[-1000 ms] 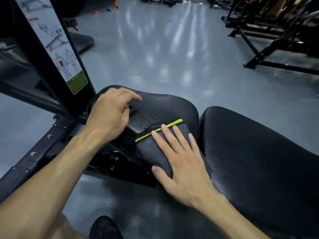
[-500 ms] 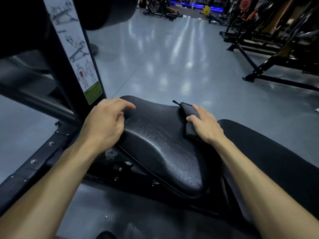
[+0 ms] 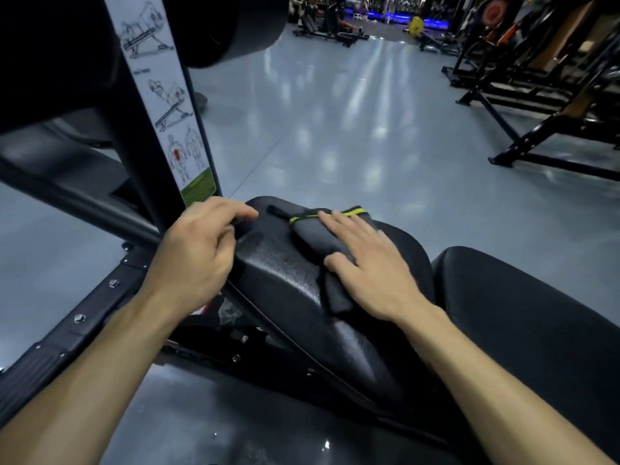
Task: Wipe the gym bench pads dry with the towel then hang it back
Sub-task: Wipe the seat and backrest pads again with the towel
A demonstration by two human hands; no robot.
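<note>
Under the flat, spread fingers of the right hand (image 3: pixel 369 273) lies the folded grey towel (image 3: pixel 322 243), pressed on the seat pad (image 3: pixel 285 283); left hand (image 3: pixel 198 253) curls half-clenched on the pad's near-left rim, steadying. Best to press evenly and sweep toward the far edge just past the fingertips; bare back pad (image 3: pixel 536 330) lies rightward

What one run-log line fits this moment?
stage: wiping | right hand: flat on towel | left hand: steadying seat pad edge
</note>
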